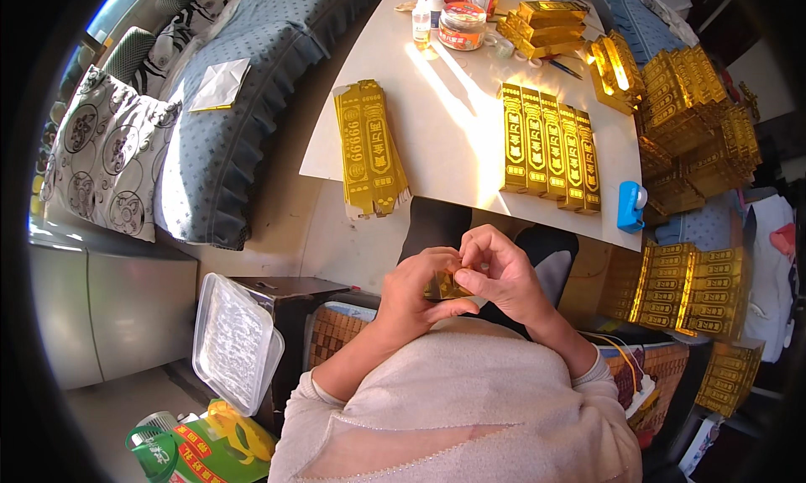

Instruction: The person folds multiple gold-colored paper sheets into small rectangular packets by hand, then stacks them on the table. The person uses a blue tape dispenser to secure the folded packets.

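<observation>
Close to my lap, just past the table's near edge, both hands are on a gold foil carton (442, 286). My left hand (409, 291) is wrapped round it, so only a small shiny part shows. With bent fingers and thumb pinched together, my right hand (502, 275) works at the carton's end. A stack of flat gold carton blanks (369, 147) overhangs the table edge ahead and to the left. Ahead to the right, a row of several formed gold cartons (547, 147) lies side by side on the white table (445, 160).
A blue-and-white device (631, 207) stands at the table's right corner. Jars (462, 27) and more gold cartons (544, 28) are at the back. Tall piles of cartons (684, 105) rise on the right. At left are a blue sofa (277, 42) and a plastic tub (235, 340).
</observation>
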Tool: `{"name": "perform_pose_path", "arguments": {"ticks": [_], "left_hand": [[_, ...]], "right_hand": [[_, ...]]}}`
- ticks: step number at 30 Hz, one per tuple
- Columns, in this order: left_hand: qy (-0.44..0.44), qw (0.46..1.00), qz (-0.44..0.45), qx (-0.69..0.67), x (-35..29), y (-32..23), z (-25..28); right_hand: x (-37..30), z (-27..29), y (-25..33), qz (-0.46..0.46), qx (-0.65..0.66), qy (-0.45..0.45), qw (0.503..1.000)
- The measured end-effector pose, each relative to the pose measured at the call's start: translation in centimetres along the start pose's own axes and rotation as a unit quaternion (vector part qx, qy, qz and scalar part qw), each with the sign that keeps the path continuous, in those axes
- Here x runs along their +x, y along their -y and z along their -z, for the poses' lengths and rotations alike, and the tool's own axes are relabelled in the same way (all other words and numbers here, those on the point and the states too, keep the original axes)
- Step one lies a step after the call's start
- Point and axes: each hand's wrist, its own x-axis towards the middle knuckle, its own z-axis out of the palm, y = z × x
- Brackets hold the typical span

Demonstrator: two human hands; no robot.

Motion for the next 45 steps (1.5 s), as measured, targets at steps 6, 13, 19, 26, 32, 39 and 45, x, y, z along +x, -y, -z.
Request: {"name": "perform_pose_path", "arguments": {"ticks": [6,13,19,26,32,39,45], "left_hand": [[-0.059,0.991,0.079,-0.095,-0.6,-0.2,-0.7],[-0.002,0.998,0.061,-0.002,-0.6,0.0,0.1],[-0.004,0.997,0.076,-0.011,-0.6,-0.3,0.1],[-0.014,0.995,0.095,-0.031,-0.6,0.5,-0.3],[0.020,0.991,0.130,-0.002,-0.5,1.9,-1.0],[0.054,0.984,0.169,0.025,0.2,1.0,-0.8],[0.022,0.985,0.076,0.152,2.4,0.8,0.5]], "right_hand": [[-0.1,0.2,0.0,-0.016,-0.035,-0.015,0.999],[0.1,0.2,0.5,-0.040,-0.055,0.000,0.998],[0.1,0.0,0.3,0.000,-0.085,-0.020,0.996],[-0.4,0.8,1.2,0.001,-0.085,0.035,0.996],[-1.2,5.6,1.6,0.087,-0.029,-0.050,0.995],[-1.6,9.0,2.0,0.118,-0.007,-0.144,0.983],[-4.0,10.5,3.5,0.113,-0.232,-0.118,0.959]]}}
